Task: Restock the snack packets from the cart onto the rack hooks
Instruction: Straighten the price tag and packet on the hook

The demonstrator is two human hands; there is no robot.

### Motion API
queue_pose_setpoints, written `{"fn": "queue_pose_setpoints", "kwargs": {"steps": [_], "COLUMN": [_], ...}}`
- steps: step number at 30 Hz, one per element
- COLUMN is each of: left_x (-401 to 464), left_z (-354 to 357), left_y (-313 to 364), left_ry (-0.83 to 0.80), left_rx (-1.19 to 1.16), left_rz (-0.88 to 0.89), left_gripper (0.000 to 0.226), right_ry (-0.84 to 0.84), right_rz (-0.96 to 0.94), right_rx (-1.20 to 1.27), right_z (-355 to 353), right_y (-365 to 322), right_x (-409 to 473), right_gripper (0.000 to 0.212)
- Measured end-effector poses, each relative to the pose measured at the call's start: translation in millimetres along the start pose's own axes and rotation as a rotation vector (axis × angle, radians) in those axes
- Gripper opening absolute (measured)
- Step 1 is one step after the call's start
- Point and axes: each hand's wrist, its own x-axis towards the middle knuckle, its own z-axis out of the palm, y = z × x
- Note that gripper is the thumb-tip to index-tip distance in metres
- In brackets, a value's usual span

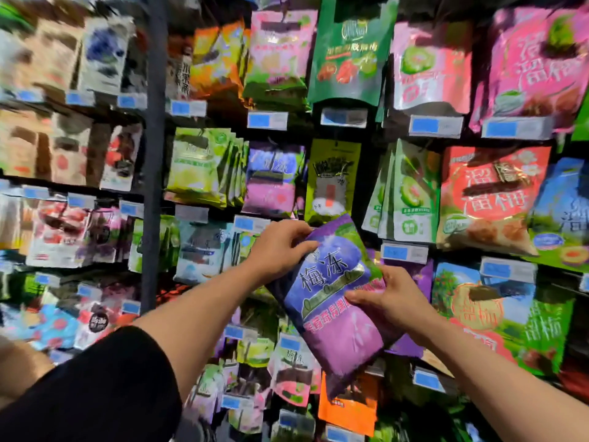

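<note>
Nearest the camera, a black sleeve (105, 387) covers the left upper arm, and both bare forearms reach up toward the rack. The left hand (280, 247) curls its fingers (302, 232) over the top left edge of a purple-and-blue snack packet (334, 301), while the right hand (387, 298) pinches the packet's right side, thumb across its front; the packet is tilted and held in the air just in front of the rack. Behind it hang rows of bright packets above blue price tags (403, 252), among them a yellow-green packet (331, 180) directly above the held one and a red packet (490, 196) to the right.
</note>
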Motion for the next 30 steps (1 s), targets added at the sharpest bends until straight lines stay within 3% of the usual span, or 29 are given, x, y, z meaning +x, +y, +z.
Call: {"fn": "queue_pose_setpoints", "kwargs": {"steps": [4,7,10,16,21,30], "left_x": [41,88,138,215,248,248], "left_z": [-29,-52,-71,-100,-123,-146], "left_y": [-28,-59,-90,-123,-137,-161], "left_ry": [0.189,0.203,0.174,0.094,-0.029,-0.174], "left_rx": [0.281,0.344,0.454,0.547,0.568,0.672], "left_rz": [-0.102,-0.113,-0.095,-0.071,0.031,0.151], "left_gripper": [0.033,0.037,0.042,0.059,0.053,0.069], "right_ry": [0.112,0.211,0.241,0.289,0.257,0.165], "right_rz": [-0.085,-0.109,-0.091,0.008,0.026,0.145], "right_rx": [0.047,0.082,0.134,0.216,0.333,0.367], "right_z": [21,38,56,80,80,97], "right_y": [-20,-24,-25,-35,-46,-52], "right_x": [59,122,187,276,306,297], "right_gripper": [0.017,0.017,0.009,0.027,0.027,0.006]}}
